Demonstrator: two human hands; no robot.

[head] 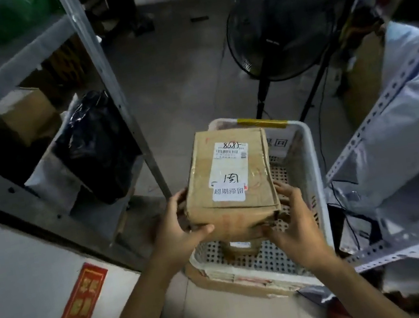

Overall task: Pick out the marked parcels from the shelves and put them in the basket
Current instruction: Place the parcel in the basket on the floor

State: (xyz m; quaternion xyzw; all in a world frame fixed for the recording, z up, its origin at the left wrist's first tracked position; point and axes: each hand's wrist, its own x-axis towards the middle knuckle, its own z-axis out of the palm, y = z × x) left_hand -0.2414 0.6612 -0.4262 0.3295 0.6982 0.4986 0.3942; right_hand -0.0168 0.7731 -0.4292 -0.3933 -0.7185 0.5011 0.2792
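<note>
Both hands, the left hand (179, 226) and the right hand (293, 217), grip a creased, taped cardboard parcel (230, 183) by its near corners. It hangs above the perforated white plastic basket (311, 169), between metal shelves (21, 65) left and right.

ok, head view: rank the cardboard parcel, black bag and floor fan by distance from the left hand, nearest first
1. cardboard parcel: gripped by the left hand, above the basket.
2. black bag: off to the left, farther forward.
3. floor fan: standing beyond the basket, back right.
</note>
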